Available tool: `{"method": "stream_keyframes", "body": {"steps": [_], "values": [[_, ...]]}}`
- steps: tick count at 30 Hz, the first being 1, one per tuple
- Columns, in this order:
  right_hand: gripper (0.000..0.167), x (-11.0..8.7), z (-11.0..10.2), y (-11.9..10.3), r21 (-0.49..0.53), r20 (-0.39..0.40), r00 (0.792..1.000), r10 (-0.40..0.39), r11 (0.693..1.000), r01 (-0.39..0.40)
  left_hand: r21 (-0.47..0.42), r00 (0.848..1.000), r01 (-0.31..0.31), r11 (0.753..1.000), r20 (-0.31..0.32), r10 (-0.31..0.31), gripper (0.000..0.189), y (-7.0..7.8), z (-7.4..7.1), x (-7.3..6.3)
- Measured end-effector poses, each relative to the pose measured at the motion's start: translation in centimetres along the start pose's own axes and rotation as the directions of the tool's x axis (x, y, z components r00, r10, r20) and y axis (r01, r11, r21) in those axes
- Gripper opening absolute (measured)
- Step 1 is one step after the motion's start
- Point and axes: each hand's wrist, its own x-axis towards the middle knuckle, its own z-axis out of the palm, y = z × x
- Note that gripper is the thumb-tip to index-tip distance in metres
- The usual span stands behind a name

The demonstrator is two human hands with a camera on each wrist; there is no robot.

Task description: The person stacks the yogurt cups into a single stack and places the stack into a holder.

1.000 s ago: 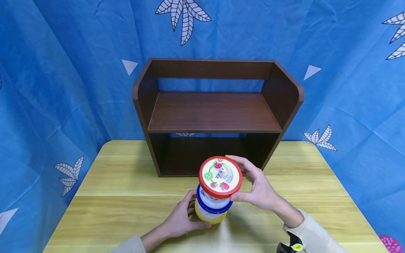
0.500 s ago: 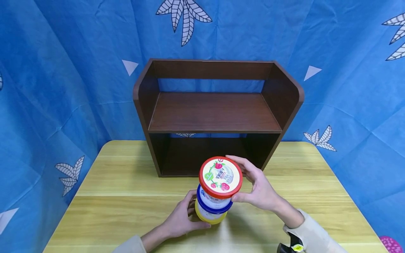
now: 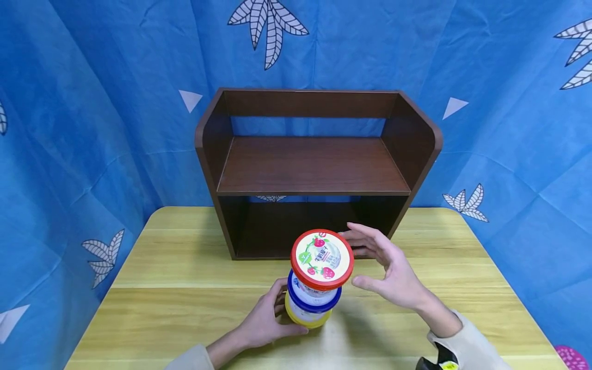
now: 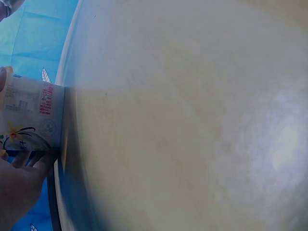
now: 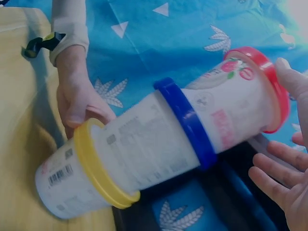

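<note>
On the wooden bench [image 3: 185, 288], a yellow-lidded round white tub [image 5: 77, 178] is gripped by the left hand [image 3: 264, 319]; a blue-lidded white tub [image 5: 151, 137] and a red-lidded white tub [image 5: 240, 106], stacked above, could be toppled if brushed by the relaxed, unladen right hand [image 3: 394, 272].

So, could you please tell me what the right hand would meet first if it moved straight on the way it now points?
Most likely the topmost, red-lidded, round white tub, though its exact gap from the right hand is unclear.

Yellow-lidded tub [image 4: 32, 118] — cut by the left wrist view's edge; small print [image 4: 20, 100] — unreadable.
</note>
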Motion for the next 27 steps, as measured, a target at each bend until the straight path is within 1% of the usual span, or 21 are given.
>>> {"method": "stream_keyframes", "body": {"steps": [2,5,7,9,12,14,17,21,24,27], "values": [[0.085,-0.1,-0.6,-0.1,-0.034,-0.023,1.0,-0.007,0.999,0.006,-0.002,1.0,0.002,1.0,0.0,-0.002,0.088,0.0,0.0,0.0],[0.079,-0.1,-1.5,-0.5,-0.059,-0.075,0.997,-0.031,0.998,0.027,-0.008,1.0,0.002,1.0,0.0,-0.002,0.088,0.0,0.1,0.0],[0.075,0.0,-2.2,-0.6,-0.048,-0.119,0.99,-0.077,0.996,0.072,-0.011,1.0,0.003,1.0,-0.001,-0.003,0.088,0.0,0.1,0.0],[0.071,0.3,-2.9,-0.8,-0.013,-0.173,0.975,-0.141,0.99,0.141,-0.012,1.0,0.004,1.0,-0.004,-0.005,0.088,0.0,0.1,0.0],[0.064,0.8,-3.9,-0.9,0.029,-0.256,0.939,-0.231,0.969,0.246,-0.011,1.0,0.002,1.0,-0.011,-0.002,0.089,0.0,0.1,0.0],[0.059,1.1,-4.6,-1.0,0.05,-0.308,0.914,-0.264,0.955,0.292,-0.009,1.0,0.003,1.0,-0.014,-0.003,0.088,0.0,0.0,0.0],[0.054,1.5,-5.7,-1.2,0.063,-0.372,0.885,-0.281,0.943,0.326,-0.012,1.0,0.008,1.0,-0.013,-0.008,0.088,0.0,0.0,0.0],[0.047,1.9,-7.1,-1.5,0.043,-0.456,0.841,-0.291,0.937,0.348,-0.01,1.0,0.009,1.0,-0.007,-0.01,0.088,0.1,0.0,0.0],[0.044,2.2,-8.0,-1.8,0.035,-0.527,0.796,-0.298,0.928,0.37,-0.005,1.0,0.011,1.0,-0.007,-0.011,0.088,0.2,0.0,-0.1],[0.042,2.5,-8.7,-2.2,0.009,-0.595,0.746,-0.3,0.925,0.38,-0.007,1.0,0.012,1.0,-0.007,-0.012,0.089,0.2,0.1,-0.1]]}}
